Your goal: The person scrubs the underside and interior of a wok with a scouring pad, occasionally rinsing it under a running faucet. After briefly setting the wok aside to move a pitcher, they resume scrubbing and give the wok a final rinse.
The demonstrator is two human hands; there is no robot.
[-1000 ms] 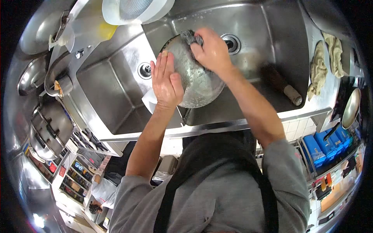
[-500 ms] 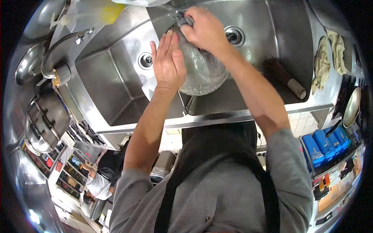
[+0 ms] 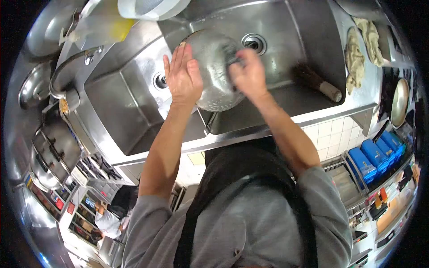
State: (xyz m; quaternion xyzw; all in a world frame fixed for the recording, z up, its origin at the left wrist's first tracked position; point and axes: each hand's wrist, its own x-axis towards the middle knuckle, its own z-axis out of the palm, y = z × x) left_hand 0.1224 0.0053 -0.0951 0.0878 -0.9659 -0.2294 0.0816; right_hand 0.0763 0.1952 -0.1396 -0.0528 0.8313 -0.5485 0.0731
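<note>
metal bowl in the right-hand sink on my feed, my left grip still just laid flat on its side, my right grip curled round a kinda blurry dark scrubber, now slid from the far edge to the bowl's right

Open room lies in the left basin, left of the left hand. The round metal vessel fills the gap between the hands; right of the right hand lies a brush, beyond the left hand a white container.
</note>
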